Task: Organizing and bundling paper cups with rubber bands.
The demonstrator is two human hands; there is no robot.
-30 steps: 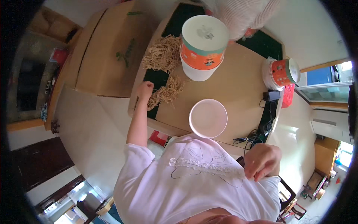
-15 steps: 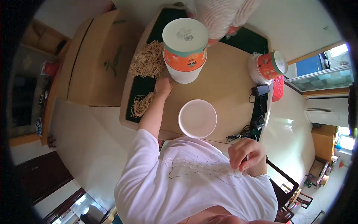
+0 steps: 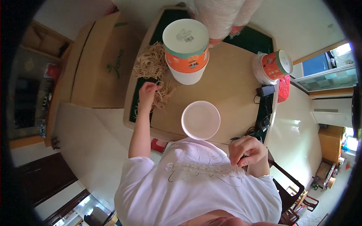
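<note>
My left hand [image 3: 148, 93] is at the left side of the table, its fingers curled at the edge of a smaller bunch of tangled tan strands [image 3: 163, 96]. A larger pile of the same tan strands [image 3: 149, 62] lies just beyond it. My right hand [image 3: 247, 151] is raised before my chest at the table's near edge, thumb and fingers closed together; whatever they hold is too small to make out. Between my hands, nearer my body, an open white paper tub [image 3: 200, 120] stands upright. Farther back, an orange paper tub [image 3: 187, 58] sits upside down over white tubs.
Tall stacks of wrapped paper tubs [image 3: 218, 17] stand at the back. Another orange tub [image 3: 273, 66] lies tilted at the right, beside a red plastic basket [image 3: 284, 89]. Black adapters [image 3: 266, 90] and cables line the right edge. A large cardboard box [image 3: 100, 64] stands left of the table.
My left hand has moved left and drawn back slightly from beside the stacked tubs. The smaller strand bunch has shifted right and away from me. My right hand has barely moved.
</note>
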